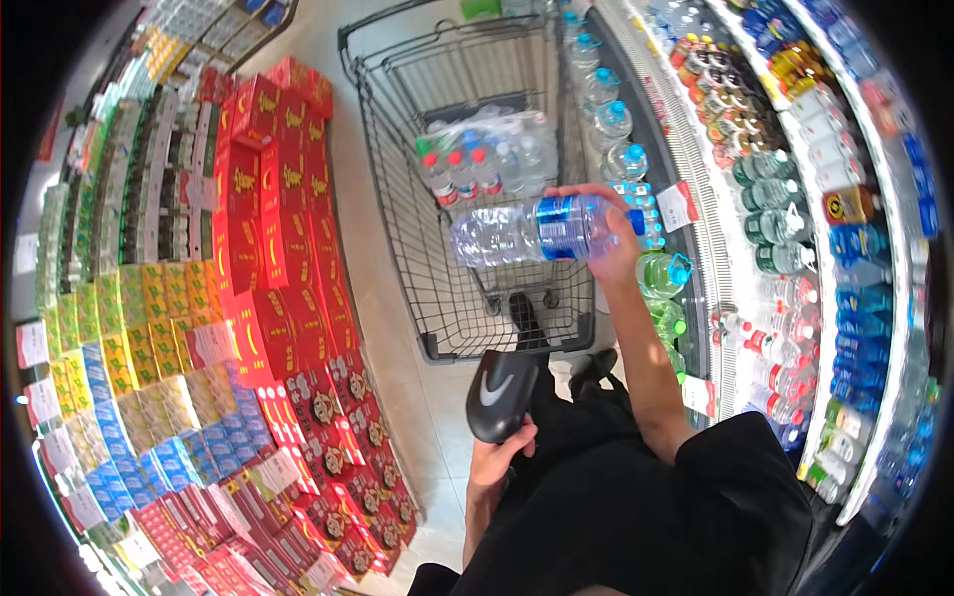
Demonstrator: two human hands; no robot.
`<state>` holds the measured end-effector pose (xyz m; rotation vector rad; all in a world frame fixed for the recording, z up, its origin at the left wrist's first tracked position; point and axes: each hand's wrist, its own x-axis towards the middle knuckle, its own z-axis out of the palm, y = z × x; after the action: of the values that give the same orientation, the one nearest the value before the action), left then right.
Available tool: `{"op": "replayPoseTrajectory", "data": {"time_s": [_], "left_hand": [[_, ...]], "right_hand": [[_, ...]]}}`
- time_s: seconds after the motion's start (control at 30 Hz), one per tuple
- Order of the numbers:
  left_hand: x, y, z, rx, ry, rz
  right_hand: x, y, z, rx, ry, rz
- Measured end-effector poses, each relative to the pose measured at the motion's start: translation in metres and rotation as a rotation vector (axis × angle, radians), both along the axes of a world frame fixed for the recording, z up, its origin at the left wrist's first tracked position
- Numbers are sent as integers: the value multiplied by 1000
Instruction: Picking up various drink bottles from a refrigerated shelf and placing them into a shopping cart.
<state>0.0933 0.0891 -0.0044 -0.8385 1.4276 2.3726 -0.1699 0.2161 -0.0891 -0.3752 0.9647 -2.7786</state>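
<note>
My right hand (pixel 607 235) grips a large clear plastic water bottle (pixel 507 235) with a blue label and blue cap, near the cap end. The bottle lies roughly level above a grey wire shopping cart (pixel 395 246). My left hand (pixel 496 454) is closed around the grip of a black handheld scanner (pixel 498 395) with a pale curved mark, close in front of my body. Farther inside the cart stand several red-capped bottles (pixel 469 175) and a shrink-wrapped pack of clear bottles (pixel 522 153).
Red cartons (pixel 287 223) are stacked left of the aisle, beside shelves of packaged drinks (pixel 156 313). Large water bottles (pixel 615 119) line the low ledge at right, below shelves of bottled drinks (pixel 775 201). Pale floor tiles (pixel 436 417) show between cart and cartons.
</note>
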Motion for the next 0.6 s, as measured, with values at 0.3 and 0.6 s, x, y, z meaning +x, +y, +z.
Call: {"op": "replayPoseTrajectory", "data": {"time_s": [0.3,0.6], "left_hand": [[-7,116,45,-155,191,-697],[-1,223,18,-13,227,-1023]], "right_hand": [[122,197,64,193,167,-336],[247,338,70,307,145,-762]]}}
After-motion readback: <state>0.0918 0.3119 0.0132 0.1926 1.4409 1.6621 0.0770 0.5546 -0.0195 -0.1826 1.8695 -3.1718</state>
